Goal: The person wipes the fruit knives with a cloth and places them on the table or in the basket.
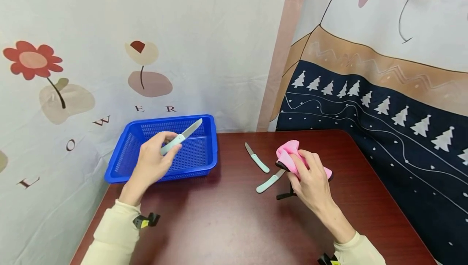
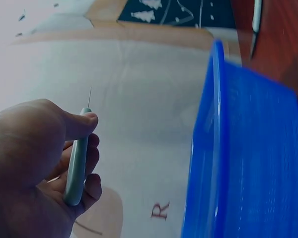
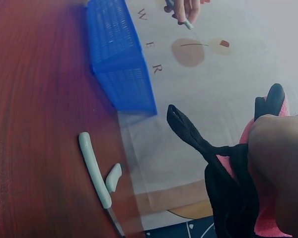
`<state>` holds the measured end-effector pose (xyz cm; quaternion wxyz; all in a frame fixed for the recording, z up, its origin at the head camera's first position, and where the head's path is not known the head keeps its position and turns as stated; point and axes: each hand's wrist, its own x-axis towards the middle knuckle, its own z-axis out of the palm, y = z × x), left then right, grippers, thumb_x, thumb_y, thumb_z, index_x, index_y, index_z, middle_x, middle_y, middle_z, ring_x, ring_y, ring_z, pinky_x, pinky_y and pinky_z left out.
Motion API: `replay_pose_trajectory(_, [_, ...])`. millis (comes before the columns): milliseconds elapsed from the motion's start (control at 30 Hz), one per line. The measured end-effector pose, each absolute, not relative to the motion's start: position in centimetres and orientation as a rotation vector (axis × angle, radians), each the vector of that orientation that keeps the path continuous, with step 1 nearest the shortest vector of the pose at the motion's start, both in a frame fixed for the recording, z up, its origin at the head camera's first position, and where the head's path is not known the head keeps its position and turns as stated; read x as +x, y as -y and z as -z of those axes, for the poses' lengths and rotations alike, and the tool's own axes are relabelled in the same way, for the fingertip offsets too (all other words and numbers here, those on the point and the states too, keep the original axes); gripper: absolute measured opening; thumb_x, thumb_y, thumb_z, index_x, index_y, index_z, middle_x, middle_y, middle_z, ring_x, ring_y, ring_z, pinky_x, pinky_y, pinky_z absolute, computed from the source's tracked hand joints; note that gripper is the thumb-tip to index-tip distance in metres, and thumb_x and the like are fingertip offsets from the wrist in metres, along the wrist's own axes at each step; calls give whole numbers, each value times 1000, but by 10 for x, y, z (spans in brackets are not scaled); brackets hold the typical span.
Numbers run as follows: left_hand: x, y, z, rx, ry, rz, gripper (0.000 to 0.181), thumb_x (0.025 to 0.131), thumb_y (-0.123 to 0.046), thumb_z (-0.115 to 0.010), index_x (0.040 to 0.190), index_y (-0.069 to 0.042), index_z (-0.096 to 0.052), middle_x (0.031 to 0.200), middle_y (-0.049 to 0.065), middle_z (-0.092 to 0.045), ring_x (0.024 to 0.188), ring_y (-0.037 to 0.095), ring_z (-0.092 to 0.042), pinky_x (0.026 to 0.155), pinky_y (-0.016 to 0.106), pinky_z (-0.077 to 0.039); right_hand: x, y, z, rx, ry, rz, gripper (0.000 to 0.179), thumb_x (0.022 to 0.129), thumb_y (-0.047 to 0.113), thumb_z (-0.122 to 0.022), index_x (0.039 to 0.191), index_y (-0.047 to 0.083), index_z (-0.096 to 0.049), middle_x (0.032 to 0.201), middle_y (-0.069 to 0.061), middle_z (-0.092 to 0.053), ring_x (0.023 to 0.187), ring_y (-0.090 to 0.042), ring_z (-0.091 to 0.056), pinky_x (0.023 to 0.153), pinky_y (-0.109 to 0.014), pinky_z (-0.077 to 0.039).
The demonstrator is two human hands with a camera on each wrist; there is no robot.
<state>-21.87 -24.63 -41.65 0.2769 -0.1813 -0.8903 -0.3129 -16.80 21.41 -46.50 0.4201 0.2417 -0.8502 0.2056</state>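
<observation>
Fingers curled, your left hand (image 1: 152, 161) pinches a knife (image 1: 181, 136) above the blue basket (image 1: 195, 153) in the head view, while your right hand (image 1: 310, 179) grips a pink fabric item (image 1: 287, 150) over the table (image 1: 219, 224), beside two other knives (image 1: 260, 163). In the left wrist view, your thumb (image 2: 79, 125) lies against the knife's pale handle (image 2: 77, 166). In the right wrist view, a black loop (image 3: 187, 130) juts from the fabric item.
</observation>
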Motion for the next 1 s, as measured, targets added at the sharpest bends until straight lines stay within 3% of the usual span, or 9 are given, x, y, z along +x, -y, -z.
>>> replay_pose_trajectory(200, [-238, 272, 408, -420, 2559, 890, 26, 108, -14, -76, 132, -2, -73, 116, 19, -80, 101, 32, -71, 81, 35, -48, -165, -218, 469, 597, 2141, -511, 44, 85, 6, -85, 128, 2, -76, 123, -26, -69, 105, -38, -61, 79, -48, -56])
replay_pose_trajectory(467, [-268, 296, 403, -418, 2787, 875, 31, 113, -19, -69, 138, -1, -69, 126, 25, -78, 117, 45, -72, 95, 62, -55, -162, -223, 472, 579, 2160, -526, 48, 83, 8, -88, 129, 2, -77, 123, -24, -69, 105, -36, -61, 75, -48, -58])
replay_pose_trajectory(600, [-287, 302, 405, -452, 2906, 874, 33, 114, -21, -67, 139, 1, -68, 129, 28, -77, 119, 48, -72, 100, 68, -55, -161, -226, 473, 568, 2168, -536, 47, 83, 8, -88, 129, 2, -77, 123, -24, -69, 107, -35, -62, 74, -48, -60])
replay_pose_trajectory(1000, [-324, 311, 437, -389, 3148, 846, 29, 115, -19, -63, 134, 3, -68, 126, 26, -76, 111, 40, -72, 97, 61, -57, -158, -229, 475, 561, 2170, -551, 43, 85, 5, -84, 127, 2, -78, 123, -23, -69, 108, -35, -62, 77, -45, -58])
